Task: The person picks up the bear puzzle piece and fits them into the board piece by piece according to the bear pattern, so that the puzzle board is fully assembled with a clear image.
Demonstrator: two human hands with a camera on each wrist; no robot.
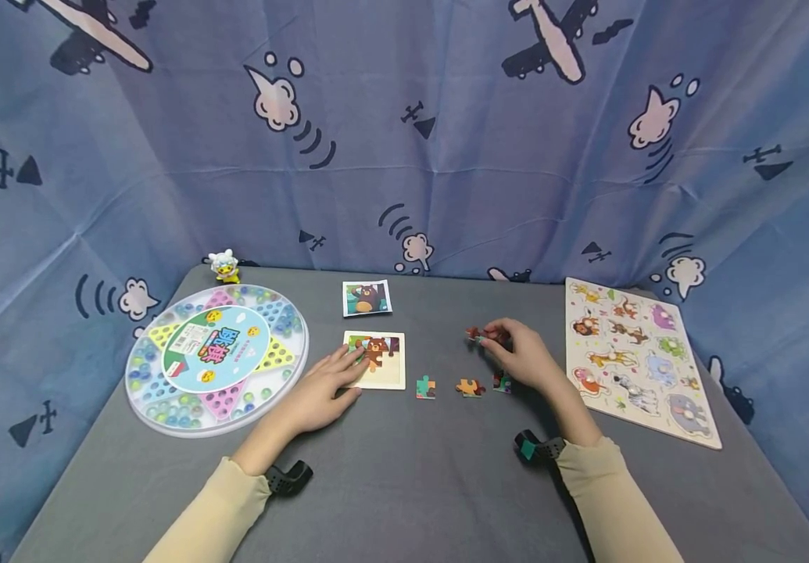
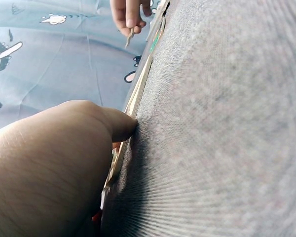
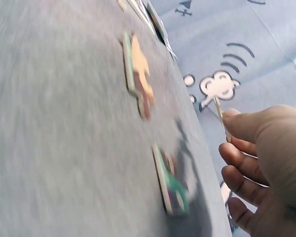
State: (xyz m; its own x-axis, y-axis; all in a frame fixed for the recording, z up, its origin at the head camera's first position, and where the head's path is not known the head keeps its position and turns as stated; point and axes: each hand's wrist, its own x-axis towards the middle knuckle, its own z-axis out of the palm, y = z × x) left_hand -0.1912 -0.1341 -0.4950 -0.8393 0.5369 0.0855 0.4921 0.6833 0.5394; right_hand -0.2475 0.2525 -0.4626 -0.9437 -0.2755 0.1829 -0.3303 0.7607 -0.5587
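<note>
You have a round game board with a white rim (image 1: 186, 431) at your left, its blue-and-green oval label (image 1: 186, 367) printed with large Chinese characters, too blurred to read surely; you lay your left hand (image 1: 327, 391) with its fingers extended and a little apart, fingertips resting on a square pale wooden puzzle tray (image 1: 391, 374); your right hand (image 1: 524, 356) pinches a thin red-brown wooden jigsaw piece (image 1: 473, 334) between thumb and forefinger, the other fingers loosely bent, and the right wrist view shows that piece edge-on, clear of the grey cloth-covered table (image 1: 404, 485); between your hands lie a teal-and-orange jigsaw piece (image 1: 426, 387) just beside the tray, an orange jigsaw piece (image 1: 470, 388) and a dark green jigsaw piece (image 1: 502, 381); the tray holds a partly filled picture of a brown bear (image 1: 376, 346), with bare wood showing at its right and lower parts, while your fingers cover some of its left side; a white-bordered bear picture card (image 1: 367, 299) lies just beyond it; the round board holds clear and coloured marbles (image 1: 182, 410) over pink, yellow and blue triangles; at your right, a pale board printed with colourful animals (image 1: 650, 421) lies flat.
</note>
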